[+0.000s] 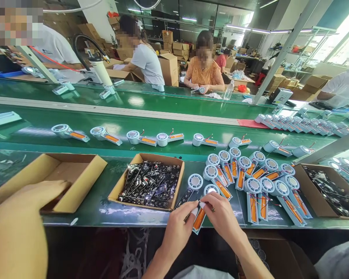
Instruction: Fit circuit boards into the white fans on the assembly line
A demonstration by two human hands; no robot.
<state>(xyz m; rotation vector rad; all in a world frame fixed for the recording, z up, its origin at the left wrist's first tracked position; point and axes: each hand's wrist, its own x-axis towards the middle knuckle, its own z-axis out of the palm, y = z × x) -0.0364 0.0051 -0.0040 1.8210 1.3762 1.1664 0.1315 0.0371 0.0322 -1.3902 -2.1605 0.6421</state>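
Observation:
A small handheld fan body [199, 221] lies at the table's front edge, its round grille [211, 188] pointing away from me and an orange battery in its open handle. My left hand [180, 224] is closed over its left side, gripping a narrow dark circuit board [188, 217] that is mostly hidden by the fingers. My right hand [221, 212] pinches something tiny above the handle, fingertips close to the left ones; what it is stays hidden. White covers show on some fingertips. Another fan [195, 181] with a black board in its handle lies just beyond.
Many open fan bodies [253, 186] crowd the right. A carton of circuit boards [151, 186] stands left of my hands, another carton [322, 193] far right. A co-worker's arm [20, 217] reaches into a left carton [75, 174]. Fans line the green belt [113, 116]; people sit opposite.

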